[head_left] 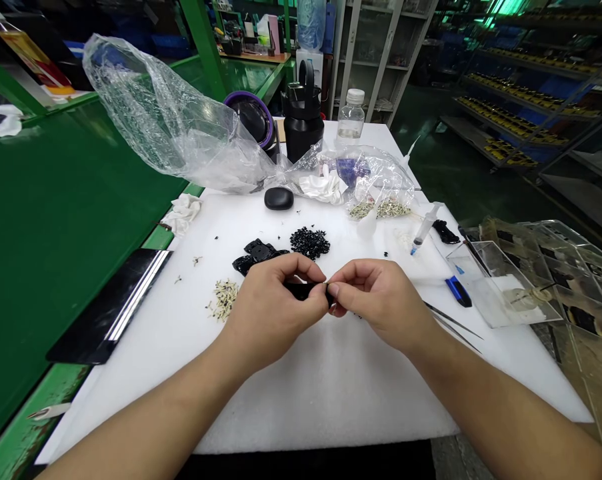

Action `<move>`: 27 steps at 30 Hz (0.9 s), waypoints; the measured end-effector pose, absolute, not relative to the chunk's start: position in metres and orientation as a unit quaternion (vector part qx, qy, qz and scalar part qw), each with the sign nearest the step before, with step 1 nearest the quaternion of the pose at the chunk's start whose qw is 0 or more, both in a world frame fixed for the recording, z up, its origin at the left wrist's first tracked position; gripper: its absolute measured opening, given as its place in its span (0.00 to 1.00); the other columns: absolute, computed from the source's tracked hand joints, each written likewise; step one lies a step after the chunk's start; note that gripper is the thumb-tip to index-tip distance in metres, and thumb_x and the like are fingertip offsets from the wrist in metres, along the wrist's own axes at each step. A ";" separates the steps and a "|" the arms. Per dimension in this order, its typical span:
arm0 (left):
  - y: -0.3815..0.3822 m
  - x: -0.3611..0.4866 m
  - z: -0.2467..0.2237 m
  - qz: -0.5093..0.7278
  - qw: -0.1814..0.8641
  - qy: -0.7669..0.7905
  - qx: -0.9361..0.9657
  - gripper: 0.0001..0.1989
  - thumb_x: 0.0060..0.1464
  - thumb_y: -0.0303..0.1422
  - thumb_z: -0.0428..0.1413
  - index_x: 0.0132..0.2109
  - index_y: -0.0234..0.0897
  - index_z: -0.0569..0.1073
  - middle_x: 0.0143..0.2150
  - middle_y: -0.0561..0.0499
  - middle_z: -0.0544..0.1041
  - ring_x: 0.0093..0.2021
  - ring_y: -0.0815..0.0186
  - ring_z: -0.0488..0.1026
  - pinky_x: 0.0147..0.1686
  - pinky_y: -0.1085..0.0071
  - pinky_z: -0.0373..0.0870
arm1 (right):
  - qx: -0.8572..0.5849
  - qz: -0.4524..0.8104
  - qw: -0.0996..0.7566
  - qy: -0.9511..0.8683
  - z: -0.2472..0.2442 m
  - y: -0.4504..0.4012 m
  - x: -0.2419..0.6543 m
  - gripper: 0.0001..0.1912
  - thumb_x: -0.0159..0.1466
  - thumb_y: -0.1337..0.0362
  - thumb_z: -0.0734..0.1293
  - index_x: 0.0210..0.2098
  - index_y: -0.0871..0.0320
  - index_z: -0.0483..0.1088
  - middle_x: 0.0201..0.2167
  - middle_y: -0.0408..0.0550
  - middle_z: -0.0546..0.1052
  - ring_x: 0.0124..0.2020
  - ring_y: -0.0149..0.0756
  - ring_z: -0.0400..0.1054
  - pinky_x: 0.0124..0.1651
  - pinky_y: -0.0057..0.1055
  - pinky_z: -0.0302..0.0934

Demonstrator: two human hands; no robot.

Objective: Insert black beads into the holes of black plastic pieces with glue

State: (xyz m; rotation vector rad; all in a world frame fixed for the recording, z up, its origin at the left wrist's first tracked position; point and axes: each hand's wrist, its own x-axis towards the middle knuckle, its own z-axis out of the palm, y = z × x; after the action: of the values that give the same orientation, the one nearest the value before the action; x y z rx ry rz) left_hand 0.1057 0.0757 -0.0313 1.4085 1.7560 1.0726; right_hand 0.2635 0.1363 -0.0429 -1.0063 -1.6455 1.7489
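Observation:
A small black part point(301, 289) is held over the white work surface point(281, 407), partly hidden by fingers. My left hand point(281, 307) wraps its thumb and fingers round it. At its right end my right hand point(375, 297) pinches, the fingertips of both hands touching; whether a smaller piece is in that pinch is hidden. Just behind my left hand lie glossy black parts point(259, 251). Beyond the hands is a pile of tiny black pieces point(311, 242). Left of my left hand sits a pile of pale, thin pieces point(224, 300).
Tweezers point(453, 323), a blue-capped tool point(459, 291), a syringe point(425, 230) and a clear tray point(511, 293) lie right. Behind are a black case point(279, 198), plastic bags point(181, 133), a black bottle point(303, 123) and a clear jar point(351, 115). A dark glossy panel point(111, 300) lies left.

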 end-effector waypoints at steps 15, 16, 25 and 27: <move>0.074 0.110 -0.027 0.385 0.285 0.668 0.569 0.05 0.51 0.29 0.55 0.34 0.41 0.75 0.26 0.59 0.77 0.24 0.71 0.70 0.23 0.77 0.66 | -0.405 0.646 0.247 -0.598 -0.044 0.138 0.263 0.04 0.56 0.66 0.67 0.27 0.61 0.71 0.24 0.46 0.76 0.28 0.34 0.70 0.34 0.32 0.65; 0.074 0.109 -0.027 0.385 0.291 0.663 0.572 0.06 0.51 0.28 0.54 0.35 0.41 0.75 0.26 0.59 0.78 0.25 0.71 0.71 0.24 0.77 0.66 | -0.405 0.648 0.245 -0.597 -0.045 0.139 0.263 0.04 0.56 0.66 0.67 0.27 0.61 0.71 0.24 0.46 0.76 0.28 0.34 0.70 0.34 0.32 0.65; 0.073 0.111 -0.027 0.379 0.273 0.660 0.589 0.05 0.51 0.28 0.55 0.35 0.40 0.74 0.28 0.59 0.78 0.26 0.71 0.72 0.26 0.77 0.67 | -0.411 0.627 0.255 -0.611 -0.045 0.138 0.263 0.03 0.56 0.66 0.67 0.28 0.60 0.71 0.24 0.45 0.75 0.28 0.34 0.70 0.34 0.31 0.65; 0.075 0.111 -0.027 0.373 0.277 0.671 0.578 0.03 0.51 0.30 0.55 0.34 0.40 0.74 0.27 0.59 0.78 0.25 0.71 0.71 0.25 0.77 0.66 | -0.409 0.625 0.252 -0.615 -0.045 0.138 0.263 0.04 0.57 0.66 0.67 0.28 0.60 0.71 0.24 0.45 0.75 0.29 0.34 0.70 0.34 0.31 0.65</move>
State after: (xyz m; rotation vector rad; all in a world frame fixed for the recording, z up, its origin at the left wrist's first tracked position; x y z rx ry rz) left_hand 0.1112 0.0747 -0.0265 1.5518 1.8028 1.0024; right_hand 0.2629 0.1375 -0.0447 -1.1116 -1.6727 1.7010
